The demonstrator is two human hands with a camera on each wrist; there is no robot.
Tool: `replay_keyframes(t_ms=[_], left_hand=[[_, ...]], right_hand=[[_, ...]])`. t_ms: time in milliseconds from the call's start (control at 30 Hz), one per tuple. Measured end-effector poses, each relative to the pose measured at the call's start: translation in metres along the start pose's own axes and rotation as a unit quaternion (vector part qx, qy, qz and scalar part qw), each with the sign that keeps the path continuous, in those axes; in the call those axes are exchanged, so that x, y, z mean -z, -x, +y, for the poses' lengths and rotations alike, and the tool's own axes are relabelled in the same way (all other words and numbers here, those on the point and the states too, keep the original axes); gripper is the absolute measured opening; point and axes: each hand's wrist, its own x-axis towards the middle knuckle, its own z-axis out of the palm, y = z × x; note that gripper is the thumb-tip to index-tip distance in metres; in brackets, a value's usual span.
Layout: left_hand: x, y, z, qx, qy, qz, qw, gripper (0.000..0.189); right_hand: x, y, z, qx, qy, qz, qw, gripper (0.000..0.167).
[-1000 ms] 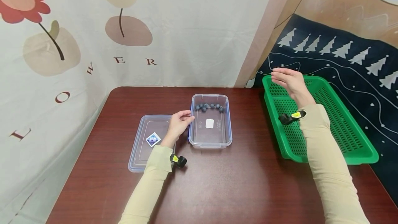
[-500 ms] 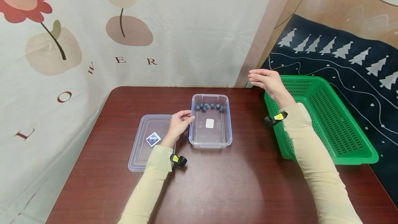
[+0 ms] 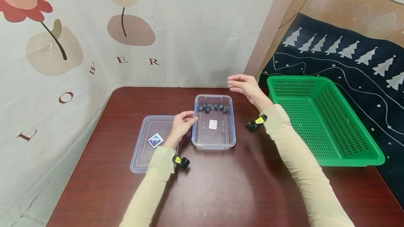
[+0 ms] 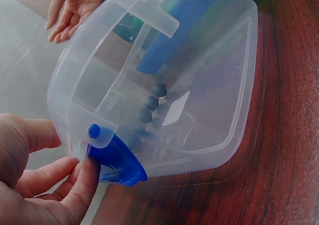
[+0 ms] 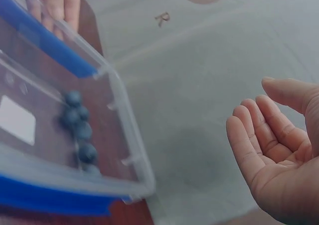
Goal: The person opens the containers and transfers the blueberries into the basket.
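Note:
A clear plastic container [image 3: 217, 136] with blue side clips stands on the table, its lid off. Several blueberries [image 3: 216, 107] lie in a loose row toward its far end. My left hand [image 3: 181, 126] holds the container's left wall, thumb and fingers at the rim beside the blue clip [image 4: 117, 160]. My right hand [image 3: 247, 87] is raised just right of the container's far end. In the right wrist view its palm [image 5: 284, 155] shows, fingers loosely bent, with nothing in them.
A clear lid [image 3: 145, 160] with a blue-and-white sticker lies flat left of the container, partly under my left forearm. A green perforated basket [image 3: 328, 122] stands at the right. Printed cloth [image 3: 189, 16] hangs behind the table [image 3: 208, 188].
My right hand has moved left, from above the green basket toward the container. The left hand, container and blueberries have stayed in place.

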Motion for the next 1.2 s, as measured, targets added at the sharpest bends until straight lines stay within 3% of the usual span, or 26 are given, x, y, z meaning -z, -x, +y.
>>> replay_keyframes(t_ms=[300,533,833,1200], left_hand=[[0.0,0.0,0.002,-0.01,0.006,0.0,0.9999,0.032],[0.0,0.0,0.003,-0.007,0.009,-0.003,0.9999,0.032],[0.0,0.001,0.003,0.002,0.009,-0.006,0.9999,0.032],[0.0,0.0,0.001,0.0,0.016,-0.001,0.9999,0.032]], right_hand=[[-0.037,-0.012,0.024,-0.002,0.023,-0.017,0.9996,0.033],[-0.058,-0.016,0.042,-0.031,0.046,0.0,0.9985,0.029],[-0.069,-0.02,0.061,-0.059,0.091,0.016,0.994,0.03],[-0.076,-0.021,0.076,-0.132,0.156,0.046,0.9778,0.023]])
